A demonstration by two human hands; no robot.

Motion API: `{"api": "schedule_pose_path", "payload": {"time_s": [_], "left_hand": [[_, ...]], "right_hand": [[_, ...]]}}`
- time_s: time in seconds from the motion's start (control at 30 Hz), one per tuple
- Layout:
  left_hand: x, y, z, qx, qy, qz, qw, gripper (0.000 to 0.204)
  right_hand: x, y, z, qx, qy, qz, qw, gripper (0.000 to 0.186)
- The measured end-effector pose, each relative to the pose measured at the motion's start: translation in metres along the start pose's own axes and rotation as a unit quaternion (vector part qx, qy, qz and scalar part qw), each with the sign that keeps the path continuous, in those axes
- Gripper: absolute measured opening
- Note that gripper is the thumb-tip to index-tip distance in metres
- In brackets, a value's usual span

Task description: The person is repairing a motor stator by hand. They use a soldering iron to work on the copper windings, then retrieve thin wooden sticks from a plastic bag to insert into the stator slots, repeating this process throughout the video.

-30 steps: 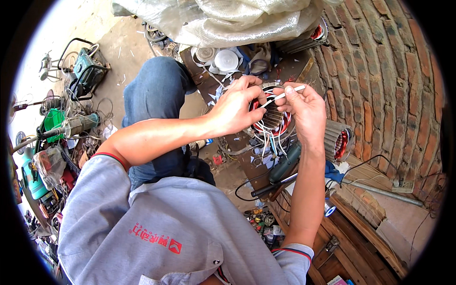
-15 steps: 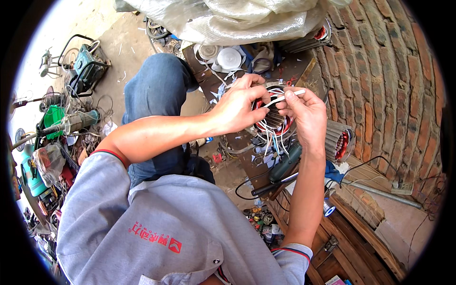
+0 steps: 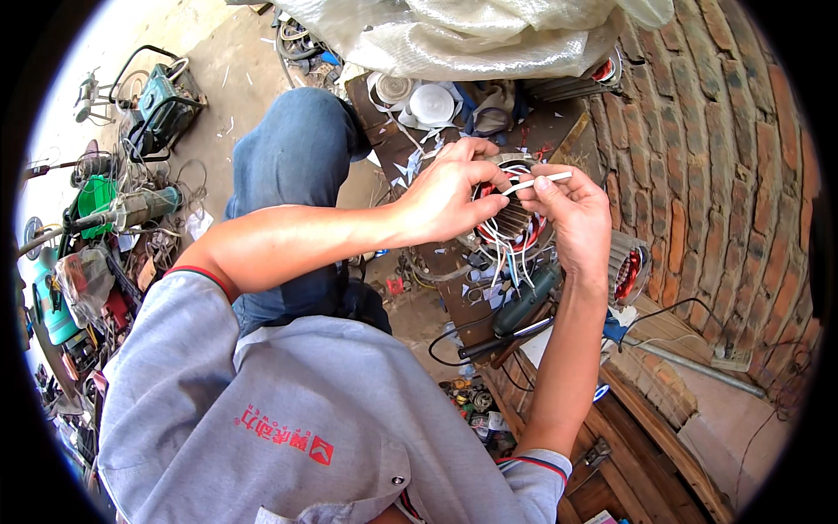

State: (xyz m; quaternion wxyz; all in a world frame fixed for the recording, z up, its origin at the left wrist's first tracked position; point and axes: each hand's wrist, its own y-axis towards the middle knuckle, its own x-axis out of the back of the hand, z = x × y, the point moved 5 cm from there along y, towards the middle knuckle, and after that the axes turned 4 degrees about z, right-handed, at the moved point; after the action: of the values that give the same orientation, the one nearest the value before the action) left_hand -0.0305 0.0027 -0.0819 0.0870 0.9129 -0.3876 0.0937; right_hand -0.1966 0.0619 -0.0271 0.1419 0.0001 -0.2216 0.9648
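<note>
Motor stator (image 3: 511, 218) sits just right of frame centre, on the dark wooden bench (image 3: 454, 288), ribbed housing around a red-lined core with coil windings. White lead wires (image 3: 506, 262) hang out of its lower side toward the bench.

Left hand (image 3: 445, 196) wraps the stator's left and upper rim, fingers curled closed over the housing, thumb pressed against the near edge. Firm hold, no gap visible.

Right hand (image 3: 572, 214) at the stator's right edge, thumb and forefinger pinched shut on a thin white sleeve or strip (image 3: 537, 182) that lies nearly level across the top of the core. Remaining fingers half curled below; cannot tell whether they touch the housing.

Second stator (image 3: 627, 271) with red winding lining, right of the right wrist, near the brick wall (image 3: 698, 175). Green-grey power tool (image 3: 524, 301) with black cord lying on the bench just below the held stator.

Clear plastic sheeting (image 3: 471, 35) bunched along the top of frame, white caps or lids (image 3: 432, 103) beneath it. Green tool (image 3: 96, 196) and scattered machine parts on the ground at far left. Blue-jeaned knee (image 3: 292, 153) upper centre-left.
</note>
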Motion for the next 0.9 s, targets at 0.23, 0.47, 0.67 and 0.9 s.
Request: {"api": "schedule_pose_path", "payload": {"time_s": [0.23,0.47,0.67,0.9], "left_hand": [[-0.002,0.002,-0.001,-0.01,-0.038,-0.007,0.999,0.022],[-0.002,0.001,-0.003,-0.017,-0.007,0.0,1.0,0.02],[-0.001,0.0,-0.004,-0.017,-0.007,-0.011,1.0,0.019],[-0.003,0.002,-0.008,-0.046,0.018,-0.007,0.999,0.019]], "right_hand": [[-0.002,0.002,0.007,-0.014,-0.07,0.007,0.997,0.016],[0.0,0.003,0.008,-0.01,-0.111,0.007,0.994,0.015],[-0.006,-0.004,0.007,0.014,-0.05,-0.015,0.999,0.01],[0.007,-0.008,0.015,-0.023,-0.241,0.038,0.969,0.017]]}}
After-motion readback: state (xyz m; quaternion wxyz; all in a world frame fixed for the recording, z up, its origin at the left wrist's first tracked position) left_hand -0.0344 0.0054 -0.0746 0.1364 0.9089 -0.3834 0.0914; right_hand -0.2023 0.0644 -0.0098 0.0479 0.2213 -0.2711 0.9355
